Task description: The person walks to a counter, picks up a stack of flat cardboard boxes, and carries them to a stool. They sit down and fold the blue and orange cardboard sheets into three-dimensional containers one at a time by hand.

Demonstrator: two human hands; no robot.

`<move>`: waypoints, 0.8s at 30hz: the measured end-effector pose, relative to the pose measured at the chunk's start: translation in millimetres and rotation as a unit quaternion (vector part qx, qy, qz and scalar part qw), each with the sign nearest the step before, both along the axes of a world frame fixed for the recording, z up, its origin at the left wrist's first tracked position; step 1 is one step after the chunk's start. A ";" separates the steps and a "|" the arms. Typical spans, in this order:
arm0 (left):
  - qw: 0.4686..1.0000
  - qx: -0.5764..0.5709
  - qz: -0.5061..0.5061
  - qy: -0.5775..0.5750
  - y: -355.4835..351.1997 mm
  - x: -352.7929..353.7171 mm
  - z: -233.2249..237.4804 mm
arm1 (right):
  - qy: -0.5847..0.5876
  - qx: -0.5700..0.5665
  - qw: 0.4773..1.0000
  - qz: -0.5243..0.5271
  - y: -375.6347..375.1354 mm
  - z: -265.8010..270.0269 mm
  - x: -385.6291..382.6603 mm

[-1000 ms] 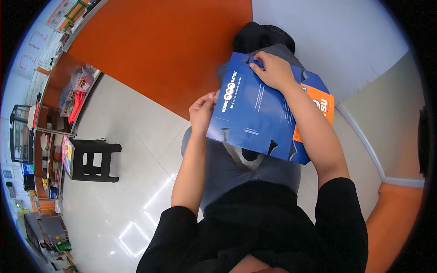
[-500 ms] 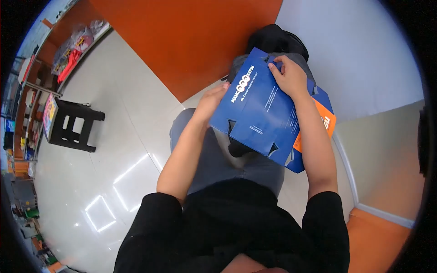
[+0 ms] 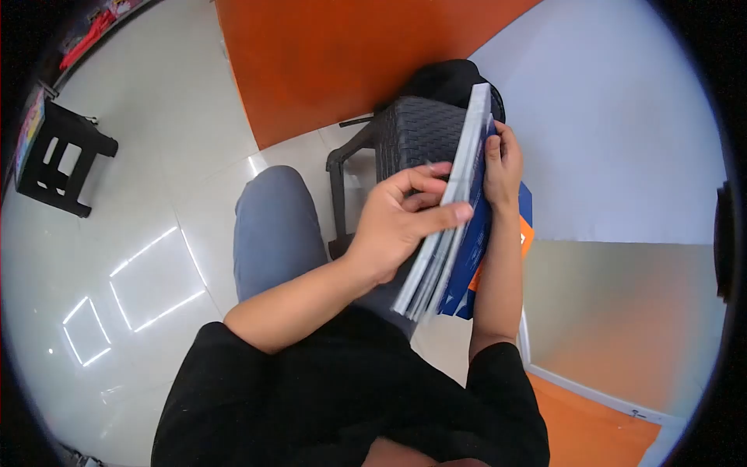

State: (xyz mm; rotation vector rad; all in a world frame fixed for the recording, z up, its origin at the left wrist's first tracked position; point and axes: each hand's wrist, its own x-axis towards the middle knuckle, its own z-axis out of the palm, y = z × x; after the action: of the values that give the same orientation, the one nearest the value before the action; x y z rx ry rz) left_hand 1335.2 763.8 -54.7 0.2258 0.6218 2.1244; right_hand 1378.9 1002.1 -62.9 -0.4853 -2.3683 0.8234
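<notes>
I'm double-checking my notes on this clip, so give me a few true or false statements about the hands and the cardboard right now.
1. The left hand and the right hand both hold one stack of cardboard sheets. True.
2. The stack lies flat on the lap, printed face up. False: it is held up, edge-on to the camera.
3. A dark woven stool stands beyond the stack. True.
4. The right hand rests on the knee. False: it holds the stack's blue side near the upper end.
5. The small stool at the upper left is white. False: that stool is black.
</notes>
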 end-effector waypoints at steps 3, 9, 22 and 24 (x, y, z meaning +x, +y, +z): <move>0.998 -0.019 0.005 0.065 3.3 7.6 -1.0 | 0.027 0.001 0.999 0.020 10.7 -7.0 1.9; 0.994 -0.041 -0.001 0.103 7.0 7.2 2.9 | 0.049 -0.008 0.997 0.051 7.7 -2.9 4.0; 0.954 -0.124 0.016 0.273 -17.3 -12.4 15.5 | 0.043 -0.024 0.998 0.028 17.2 -16.1 6.0; 0.912 -0.131 0.070 0.382 -13.5 -17.3 1.7 | 0.034 -0.030 0.998 0.032 14.6 -16.5 6.0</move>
State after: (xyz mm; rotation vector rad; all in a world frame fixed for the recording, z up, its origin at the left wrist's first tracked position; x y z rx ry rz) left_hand 1317.9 750.3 -53.1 0.9061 1.3985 2.0160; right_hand 1384.9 1016.8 -79.4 -0.4021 -2.3126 0.9287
